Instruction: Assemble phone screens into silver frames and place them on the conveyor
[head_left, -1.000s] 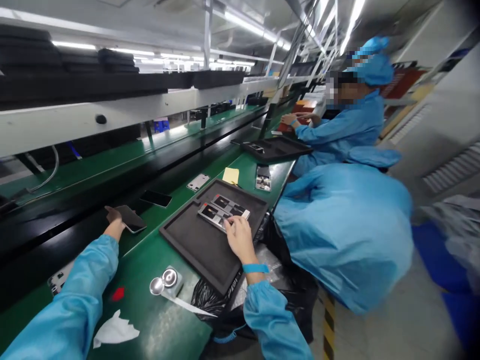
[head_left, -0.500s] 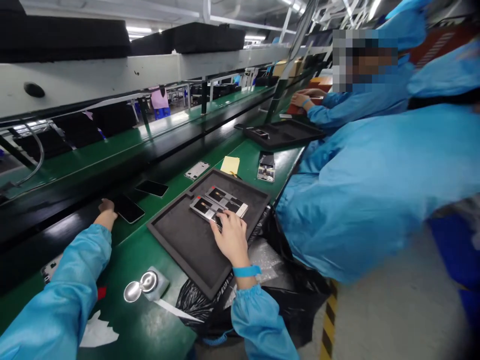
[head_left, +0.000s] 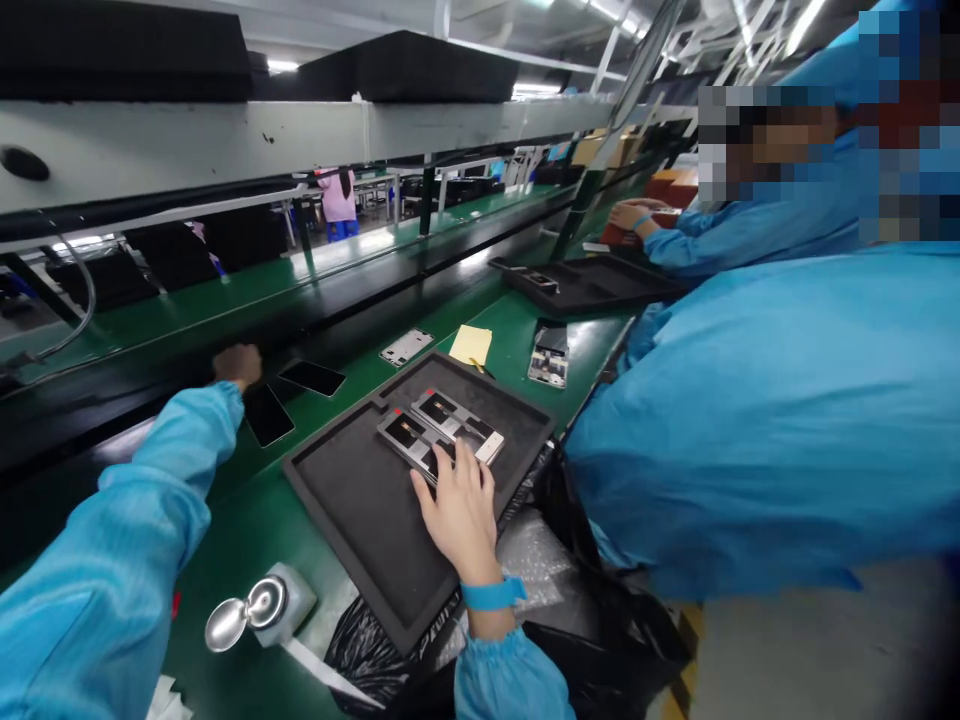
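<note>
From where I stand, the person's right hand point(head_left: 457, 505) is down in the black tray point(head_left: 360, 520), fingers spread over one end of an open-backed phone point(head_left: 403, 430) — touching it, though I can't tell whether they grip it. A second phone point(head_left: 450, 410) lies right alongside in the same tray, both with red spots at one corner. A blue band point(head_left: 493, 594) circles that wrist.

The left hand point(head_left: 238, 366) is out by the dark belt, at the far end of a black-faced panel point(head_left: 270, 415) on the green bench point(head_left: 240, 540). It looks dim and blurred from here, so I can't fairly say whether it holds the panel or has let go. Another dark panel point(head_left: 313, 377) lies just beyond.

Past the tray sit a pale plate point(head_left: 407, 347), a yellow paper point(head_left: 472, 343) and an opened device point(head_left: 550, 353). Nearer stands a small bottle point(head_left: 289, 605) — its metal lid flipped open — beside crumpled black plastic point(head_left: 367, 650).
</note>
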